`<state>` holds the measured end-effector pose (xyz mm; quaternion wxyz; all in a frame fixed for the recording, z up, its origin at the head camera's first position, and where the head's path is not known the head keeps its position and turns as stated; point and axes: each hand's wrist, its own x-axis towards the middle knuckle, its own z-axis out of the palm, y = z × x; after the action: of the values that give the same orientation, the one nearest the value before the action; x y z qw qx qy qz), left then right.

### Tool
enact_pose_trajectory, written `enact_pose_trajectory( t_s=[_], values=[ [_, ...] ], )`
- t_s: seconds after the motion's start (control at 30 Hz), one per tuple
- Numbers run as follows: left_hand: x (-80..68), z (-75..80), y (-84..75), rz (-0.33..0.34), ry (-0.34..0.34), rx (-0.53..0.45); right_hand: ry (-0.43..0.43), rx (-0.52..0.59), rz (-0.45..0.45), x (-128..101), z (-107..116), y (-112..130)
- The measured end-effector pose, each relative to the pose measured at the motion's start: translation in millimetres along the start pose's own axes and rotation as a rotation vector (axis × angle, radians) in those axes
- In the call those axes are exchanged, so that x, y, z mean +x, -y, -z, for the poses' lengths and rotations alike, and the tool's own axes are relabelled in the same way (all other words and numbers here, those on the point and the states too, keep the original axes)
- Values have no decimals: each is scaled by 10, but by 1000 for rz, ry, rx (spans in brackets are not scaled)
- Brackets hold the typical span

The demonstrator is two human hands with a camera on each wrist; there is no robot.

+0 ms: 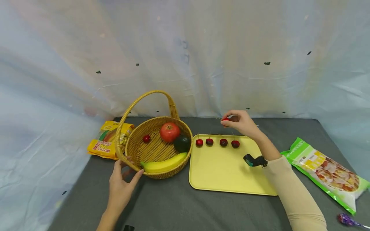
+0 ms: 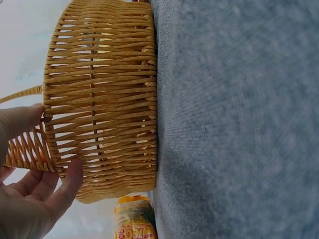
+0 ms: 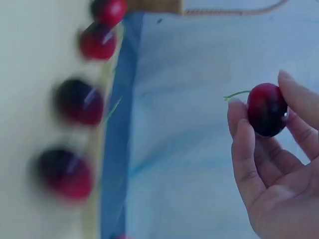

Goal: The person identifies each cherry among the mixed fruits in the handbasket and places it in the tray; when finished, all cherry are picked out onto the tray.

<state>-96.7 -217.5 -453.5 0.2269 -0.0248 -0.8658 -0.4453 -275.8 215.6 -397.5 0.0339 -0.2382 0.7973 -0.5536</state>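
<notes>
My right hand [image 1: 242, 122] pinches a dark red cherry [image 3: 267, 110] between thumb and fingers, its green stem sticking out. That hand hovers above the far edge of a yellow tray [image 1: 219, 173]. Several cherries [image 1: 223, 142] with stems lie in a row along the tray's far side. At the left, my left hand [image 1: 121, 181] grips the rim of a woven basket [image 2: 99, 109] near the foot of its tall handle, thumb and fingers on either side. Inside the basket are a red apple [image 1: 170, 132], a dark green avocado-like fruit [image 1: 181, 143], a banana [image 1: 164, 164] and one cherry [image 1: 146, 138].
Behind the basket on the left lies a yellow snack bag [image 1: 105, 141]. A green and white food packet [image 1: 329, 173] lies right of the tray, with a purple-wrapped lollipop [image 1: 345, 219] nearer the front. A pale curtain [image 1: 202, 64] hangs behind the grey table [image 1: 173, 208].
</notes>
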Motion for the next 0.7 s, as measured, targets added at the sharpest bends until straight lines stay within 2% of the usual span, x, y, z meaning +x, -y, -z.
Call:
enact_pose_trajectory(
  t_s=[0.13,0.33,0.5,0.7],
  values=[
    [-4,-5,-7,2,1,1,-51,-84,-108,-323,218,-151],
    [-4,-3,-12,9,3,14,-71,-152,-162,-675,369,-387],
    [-5,-1,-11,10,-3,10,-100,-315,-162,-819,391,-567],
    [-5,-5,-4,9,-8,5,-73,-351,-173,-870,346,-657]
  ],
)
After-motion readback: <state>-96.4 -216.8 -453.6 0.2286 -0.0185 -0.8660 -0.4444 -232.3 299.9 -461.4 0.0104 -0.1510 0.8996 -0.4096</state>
